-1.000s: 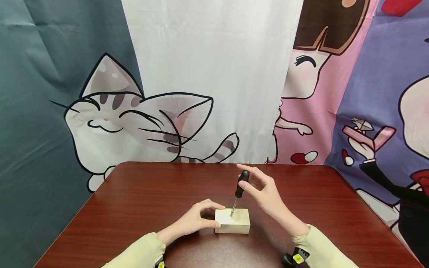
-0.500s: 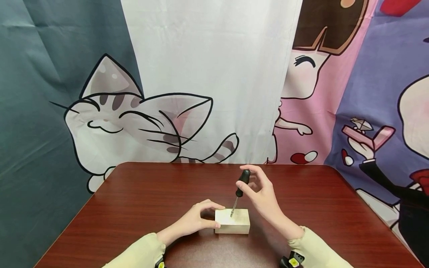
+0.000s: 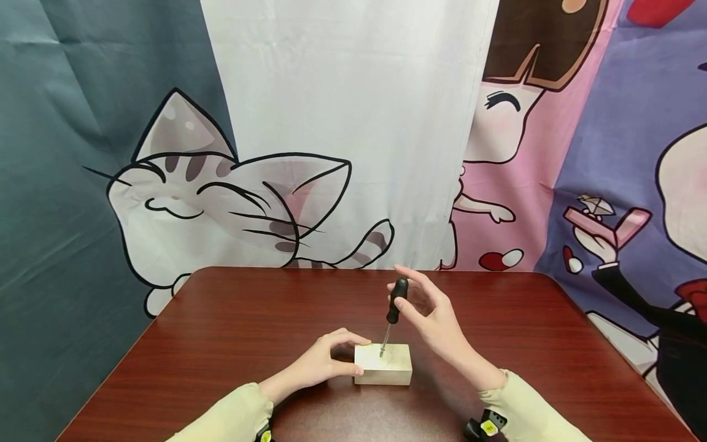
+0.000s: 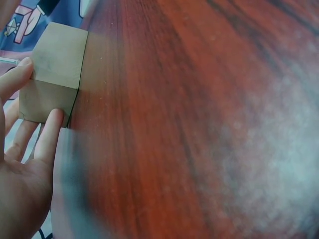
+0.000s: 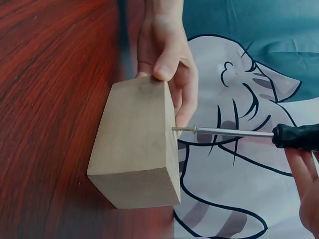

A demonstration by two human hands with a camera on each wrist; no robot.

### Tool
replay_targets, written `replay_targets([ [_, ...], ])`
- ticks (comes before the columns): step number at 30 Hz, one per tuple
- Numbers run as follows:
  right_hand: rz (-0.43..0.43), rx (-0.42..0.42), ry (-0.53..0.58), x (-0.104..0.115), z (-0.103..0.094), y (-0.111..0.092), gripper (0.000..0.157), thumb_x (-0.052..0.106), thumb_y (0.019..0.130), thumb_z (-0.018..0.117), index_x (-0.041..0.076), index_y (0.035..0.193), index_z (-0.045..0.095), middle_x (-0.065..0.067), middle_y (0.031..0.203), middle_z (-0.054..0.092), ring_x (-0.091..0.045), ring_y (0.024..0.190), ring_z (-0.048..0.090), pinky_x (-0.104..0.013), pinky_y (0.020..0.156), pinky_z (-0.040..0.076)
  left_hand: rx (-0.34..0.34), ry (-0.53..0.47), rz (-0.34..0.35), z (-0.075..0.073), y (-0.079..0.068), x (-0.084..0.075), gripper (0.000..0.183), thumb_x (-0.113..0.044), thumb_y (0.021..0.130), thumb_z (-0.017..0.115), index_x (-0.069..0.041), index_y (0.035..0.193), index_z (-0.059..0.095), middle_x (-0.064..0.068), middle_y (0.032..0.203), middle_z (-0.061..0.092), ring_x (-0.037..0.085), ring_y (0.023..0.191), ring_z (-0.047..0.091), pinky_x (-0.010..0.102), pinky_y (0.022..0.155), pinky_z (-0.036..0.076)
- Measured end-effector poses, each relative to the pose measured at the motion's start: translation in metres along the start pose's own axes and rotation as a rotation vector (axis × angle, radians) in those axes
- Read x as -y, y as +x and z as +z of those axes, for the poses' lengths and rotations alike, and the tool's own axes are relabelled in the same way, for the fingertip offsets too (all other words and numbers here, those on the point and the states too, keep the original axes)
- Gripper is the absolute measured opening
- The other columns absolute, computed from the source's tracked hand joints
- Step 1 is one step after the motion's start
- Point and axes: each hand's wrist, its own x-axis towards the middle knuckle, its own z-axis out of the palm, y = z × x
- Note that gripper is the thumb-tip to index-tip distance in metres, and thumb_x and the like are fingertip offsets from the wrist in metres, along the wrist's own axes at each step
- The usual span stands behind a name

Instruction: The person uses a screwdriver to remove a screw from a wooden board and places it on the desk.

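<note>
A pale wooden block lies on the table in the head view. My left hand grips its left end, thumb at the near side and fingers toward the far side. My right hand holds a screwdriver by its black handle, between the thumb and fingers, with the index finger stretched out past the handle. The metal shaft slants down to the block's top. In the right wrist view its tip meets the head of a screw, whose threaded length stands partly out of the block.
A reddish-brown table extends around both hands. Behind it hangs a curtain printed with a cartoon cat and figures. A wrist camera with a strap sits on my right sleeve.
My right fingers curled in around the handle and then spread out again, with the wrist shifting left and back right. The handle tilts slightly further left. My left hand and the block stay still.
</note>
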Motion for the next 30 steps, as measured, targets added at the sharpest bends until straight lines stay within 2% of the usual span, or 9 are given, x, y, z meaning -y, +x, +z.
replay_targets([
  [4,-0.067,0.025,0.082,-0.0029,0.0022,0.0003,0.040,-0.006,0.096,0.054,0.001,0.135,0.046,-0.003,0.114,0.069,-0.015,0.098,0.071,-0.029,0.075,0.059,-0.007,-0.006,0.001,0.0004,-0.0006,0.0001,0.051,-0.031,0.083,0.080,-0.020,0.130,0.064,-0.003,0.120,0.063,0.008,0.107,0.064,0.030,0.095,0.051],
  [6,-0.080,0.006,0.087,-0.0040,0.0045,-0.0003,0.035,-0.007,0.095,0.055,-0.002,0.129,0.047,0.002,0.114,0.068,-0.014,0.098,0.070,-0.028,0.076,0.059,-0.007,-0.003,0.008,0.0007,-0.0008,-0.0002,0.051,-0.031,0.083,0.080,-0.019,0.130,0.064,-0.002,0.120,0.064,0.008,0.108,0.064,0.031,0.095,0.051],
  [8,-0.076,-0.038,0.047,-0.0038,0.0068,-0.0008,0.034,-0.005,0.093,0.060,0.000,0.125,0.050,0.005,0.111,0.067,-0.008,0.093,0.069,-0.024,0.073,0.057,-0.005,-0.001,0.014,0.0007,-0.0010,-0.0009,0.051,-0.031,0.084,0.079,-0.018,0.130,0.064,-0.002,0.120,0.064,0.008,0.108,0.064,0.031,0.096,0.051],
  [12,-0.029,-0.103,-0.016,-0.0008,0.0099,-0.0010,0.036,0.003,0.089,0.071,0.007,0.121,0.057,0.000,0.096,0.064,-0.006,0.076,0.064,-0.020,0.064,0.051,-0.001,0.005,0.012,0.0002,-0.0009,-0.0018,0.051,-0.032,0.084,0.079,-0.017,0.131,0.064,-0.002,0.121,0.064,0.008,0.108,0.064,0.031,0.096,0.051],
  [14,-0.007,-0.104,-0.008,0.0014,0.0100,-0.0004,0.036,0.004,0.088,0.072,0.009,0.121,0.058,-0.005,0.090,0.063,-0.009,0.069,0.063,-0.022,0.060,0.050,0.002,0.004,0.009,-0.0001,-0.0008,-0.0019,0.051,-0.031,0.084,0.079,-0.017,0.131,0.064,-0.002,0.121,0.064,0.008,0.108,0.064,0.031,0.096,0.051],
  [16,0.008,-0.094,0.002,0.0031,0.0091,0.0001,0.035,0.005,0.088,0.072,0.010,0.121,0.059,-0.009,0.089,0.064,-0.011,0.068,0.065,-0.023,0.061,0.051,0.003,0.006,0.008,-0.0002,-0.0006,-0.0018,0.051,-0.031,0.084,0.079,-0.017,0.131,0.063,-0.002,0.122,0.064,0.009,0.108,0.064,0.032,0.097,0.051],
  [24,-0.008,-0.043,-0.008,0.0029,0.0036,0.0014,0.038,0.005,0.093,0.067,0.015,0.129,0.061,0.000,0.104,0.071,-0.012,0.090,0.073,-0.024,0.079,0.056,-0.003,0.012,0.004,0.0001,-0.0009,-0.0018,0.051,-0.032,0.084,0.079,-0.018,0.131,0.064,-0.003,0.121,0.064,0.007,0.108,0.064,0.031,0.097,0.050],
  [27,-0.045,0.001,0.033,0.0016,0.0030,0.0024,0.041,0.001,0.096,0.059,0.011,0.136,0.054,-0.006,0.109,0.071,-0.017,0.096,0.073,-0.027,0.081,0.058,-0.005,0.008,0.006,0.0003,-0.0009,-0.0019,0.051,-0.032,0.084,0.079,-0.017,0.130,0.064,-0.003,0.121,0.064,0.008,0.108,0.064,0.031,0.096,0.050],
  [30,-0.073,0.025,0.106,-0.0002,0.0040,0.0022,0.037,-0.004,0.098,0.052,0.003,0.134,0.048,-0.017,0.110,0.068,-0.020,0.098,0.072,-0.030,0.079,0.059,-0.008,0.005,0.009,0.0007,-0.0007,-0.0015,0.050,-0.031,0.084,0.080,-0.018,0.130,0.064,-0.002,0.121,0.064,0.008,0.107,0.064,0.031,0.096,0.051],
])
